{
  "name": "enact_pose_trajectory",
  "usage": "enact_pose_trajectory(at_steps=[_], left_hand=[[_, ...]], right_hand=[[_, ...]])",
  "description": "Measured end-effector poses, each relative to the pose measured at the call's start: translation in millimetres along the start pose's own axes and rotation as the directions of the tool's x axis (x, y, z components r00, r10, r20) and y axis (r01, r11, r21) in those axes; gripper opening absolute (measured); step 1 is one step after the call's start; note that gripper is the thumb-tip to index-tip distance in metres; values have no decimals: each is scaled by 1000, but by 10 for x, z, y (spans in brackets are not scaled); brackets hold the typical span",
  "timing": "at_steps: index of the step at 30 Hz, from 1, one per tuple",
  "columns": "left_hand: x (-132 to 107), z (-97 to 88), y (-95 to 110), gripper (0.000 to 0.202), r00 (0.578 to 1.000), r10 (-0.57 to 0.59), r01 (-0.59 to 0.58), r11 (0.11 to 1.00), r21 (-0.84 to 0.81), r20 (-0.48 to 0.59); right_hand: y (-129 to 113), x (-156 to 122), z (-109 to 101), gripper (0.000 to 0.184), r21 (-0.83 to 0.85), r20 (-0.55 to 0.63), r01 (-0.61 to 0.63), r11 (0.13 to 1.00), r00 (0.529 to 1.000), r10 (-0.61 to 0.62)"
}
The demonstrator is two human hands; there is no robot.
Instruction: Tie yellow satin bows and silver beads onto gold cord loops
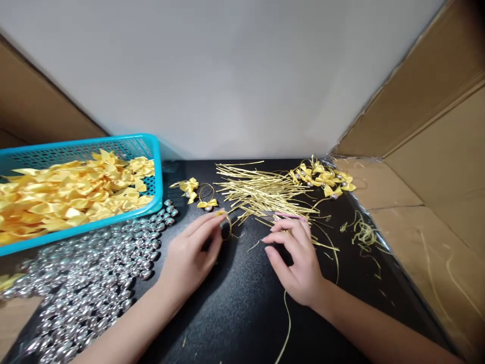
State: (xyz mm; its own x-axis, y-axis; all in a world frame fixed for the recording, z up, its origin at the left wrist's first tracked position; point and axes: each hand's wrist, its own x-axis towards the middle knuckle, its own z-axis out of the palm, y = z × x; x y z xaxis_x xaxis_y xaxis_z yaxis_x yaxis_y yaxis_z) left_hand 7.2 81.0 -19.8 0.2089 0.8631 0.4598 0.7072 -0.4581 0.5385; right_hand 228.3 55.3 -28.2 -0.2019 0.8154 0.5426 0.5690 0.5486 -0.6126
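Note:
My left hand (195,245) is closed, its thumb and fingertips pinching a thin gold cord loop (229,227) whose end hangs down. A small yellow bit shows at those fingertips, too small to name. My right hand (297,260) hovers over the black table (235,303) with thumb and forefinger apart. Just behind its fingers is a thin pink-purple object (288,216), mostly hidden. A short pale thread (253,246) is near the right fingertips. Beyond both hands lies a pile of cut gold cords (261,189).
A blue basket (157,172) of yellow ribbon bows (76,197) stands left, with silver beads (98,273) spread before it. Bows with beads and cord (322,177) lie back right; two more (207,203) sit near my left hand. Cord scraps (366,235) lie right, beside cardboard walls (435,126).

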Motion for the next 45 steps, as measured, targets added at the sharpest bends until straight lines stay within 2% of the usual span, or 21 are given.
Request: enact_pose_trajectory(at_steps=[2,5,11,14,18,21,24,27,28,29,31,32,34,36,38,40,41,45], left_hand=[[29,-4,-118,27,997,79,-71,973,218,-26],[87,12,-262,31,997,64,-46,932,359,-40],[204,8,-400,37,993,-84,107,937,332,-83],[206,2,-387,39,984,-142,167,941,295,-104],[174,-14,-328,42,982,-183,191,950,249,-54],[177,-45,-283,43,991,-129,132,950,284,-32],[189,-87,-177,42,998,-64,64,930,362,-12],[102,-112,96,32,999,13,-26,937,349,39],[31,-109,226,27,993,49,-81,948,309,108],[-63,-99,366,23,971,104,-157,957,243,214],[-300,-58,635,21,893,166,-233,966,115,418],[-426,-29,744,22,858,171,-239,968,82,484],[-650,31,877,29,824,186,-250,967,49,536],[-794,70,895,42,815,231,-293,955,34,530],[-857,64,842,57,733,345,-403,915,-35,586],[-877,17,775,67,622,424,-467,876,-123,658],[-888,-12,747,71,589,436,-470,870,-150,680],[-1043,-53,664,81,517,453,-462,862,-209,726]], right_hand=[[12,-2,11,16,5,-2,4,1000,1000,-4],[21,-3,27,16,7,-10,10,1000,1000,-10],[23,-3,45,15,1,-30,13,1000,999,-13],[39,10,39,13,-8,-51,-1,1000,999,0],[64,98,-43,13,0,-128,-30,1000,991,30],[40,244,-227,12,-23,-213,-21,1000,977,16],[-55,437,-554,8,-63,-318,29,998,947,-48],[-207,582,-937,7,-52,-431,63,997,899,-79],[-257,596,-1046,7,-49,-459,68,996,884,-83],[-299,588,-1131,7,-48,-477,73,996,875,-87],[-345,496,-1218,7,-53,-471,79,995,877,-94],[-343,415,-1217,7,-58,-445,76,995,891,-94],[-291,200,-1138,7,-83,-326,40,996,943,-65],[-200,-44,-1000,8,-147,-172,-53,988,985,27],[-105,-265,-856,8,-249,-22,-137,959,990,136],[-37,-427,-743,17,-340,109,-130,932,978,176],[-17,-482,-701,20,-373,155,-113,921,971,182],[-17,-569,-596,29,-453,290,-37,891,939,186]])
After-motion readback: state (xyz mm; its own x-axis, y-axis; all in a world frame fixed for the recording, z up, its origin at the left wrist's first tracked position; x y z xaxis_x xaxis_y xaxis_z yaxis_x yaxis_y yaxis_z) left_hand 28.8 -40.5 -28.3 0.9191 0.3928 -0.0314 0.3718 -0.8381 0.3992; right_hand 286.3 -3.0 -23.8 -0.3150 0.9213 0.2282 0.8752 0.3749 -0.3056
